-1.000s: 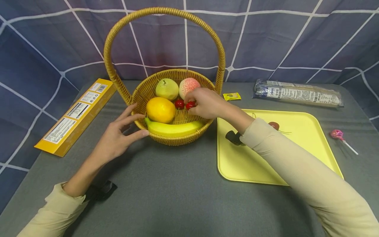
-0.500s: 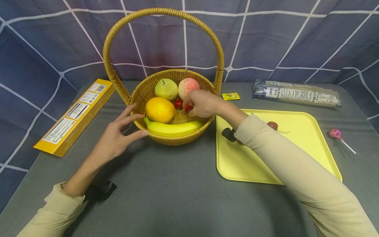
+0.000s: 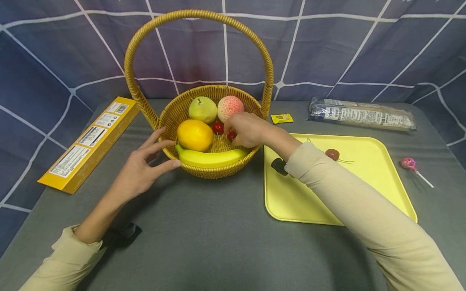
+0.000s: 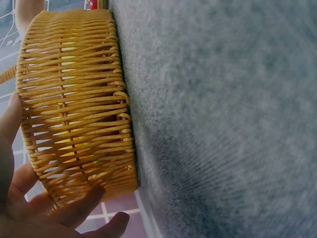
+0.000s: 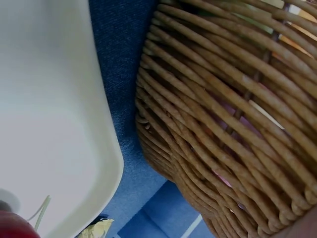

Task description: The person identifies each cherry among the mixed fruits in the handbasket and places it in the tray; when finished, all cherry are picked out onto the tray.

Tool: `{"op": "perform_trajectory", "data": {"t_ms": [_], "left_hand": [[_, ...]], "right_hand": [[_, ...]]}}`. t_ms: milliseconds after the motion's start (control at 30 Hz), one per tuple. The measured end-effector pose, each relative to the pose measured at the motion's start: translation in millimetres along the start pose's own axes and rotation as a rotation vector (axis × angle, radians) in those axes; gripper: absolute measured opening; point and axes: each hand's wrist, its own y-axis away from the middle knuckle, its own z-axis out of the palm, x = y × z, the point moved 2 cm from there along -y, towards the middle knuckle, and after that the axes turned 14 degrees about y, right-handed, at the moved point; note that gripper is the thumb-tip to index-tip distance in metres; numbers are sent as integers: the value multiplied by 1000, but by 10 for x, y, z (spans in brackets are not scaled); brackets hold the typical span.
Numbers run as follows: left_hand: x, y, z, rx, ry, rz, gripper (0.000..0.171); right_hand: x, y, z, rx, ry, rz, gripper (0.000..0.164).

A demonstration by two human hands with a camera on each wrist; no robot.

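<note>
A wicker basket (image 3: 214,173) with a tall hoop handle holds a green pear (image 3: 202,110), a pink peach (image 3: 230,108), an orange-yellow mango-like fruit (image 3: 195,135), a banana (image 3: 211,158) and a red cherry (image 3: 217,128). Inside its right side, my right hand (image 3: 249,130) pinches a second cherry (image 3: 231,136), partly covered by the fingers. My left hand (image 3: 140,169) touches the basket's left rim with spread fingers. In the left wrist view, fingers (image 4: 94,198) lie along the outer weave. The right wrist view shows the basket wall (image 5: 223,109) but not the right fingertips.
Right of the basket, a yellow tray (image 3: 364,194) bears a cherry (image 3: 332,154) with its stem; my right sleeve crosses over it. Behind lie a small yellow packet (image 3: 282,118) and a long plastic-wrapped package (image 3: 360,114). A lollipop (image 3: 408,163) lies far right, a yellow box (image 3: 89,143) left.
My right hand, with the cherry in its fingers, has sunk slightly lower inside the basket. The left hand stays at the rim. The whole head view has shifted a little.
</note>
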Motion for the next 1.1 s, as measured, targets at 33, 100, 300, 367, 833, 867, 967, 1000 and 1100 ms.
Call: {"op": "perform_trajectory", "data": {"t_ms": [33, 100, 300, 367, 833, 867, 967, 1000, 1100], "left_hand": [[-3, 1, -3, -4, -1, 2, 49], [-12, 0, -8, -3, -8, 2, 50], [-9, -5, 2, -6, -2, -3, 49], [-6, -5, 2, -7, 2, 1, 49], [4, 3, 5, 0, 4, 8, 48], [5, 5, 4, 1, 6, 5, 48], [-2, 5, 2, 7, 4, -9, 48], [-5, 4, 1, 8, 3, -12, 48], [-14, -3, 1, 8, 1, -14, 49]], "right_hand": [[-2, -1, 2, -1, 5, 3, 26], [-11, 0, 8, 0, 12, 3, 25], [-29, 20, 33, 18, 27, -10, 27], [-29, 36, 33, 32, 12, -14, 32], [16, 368, -86, 275, -207, -120, 23], [10, 408, -96, 291, -217, -126, 22], [-9, 544, -120, 342, -232, -135, 17], [-13, 595, -123, 358, -236, -135, 16], [-16, 756, -133, 394, -253, -129, 20]]}}
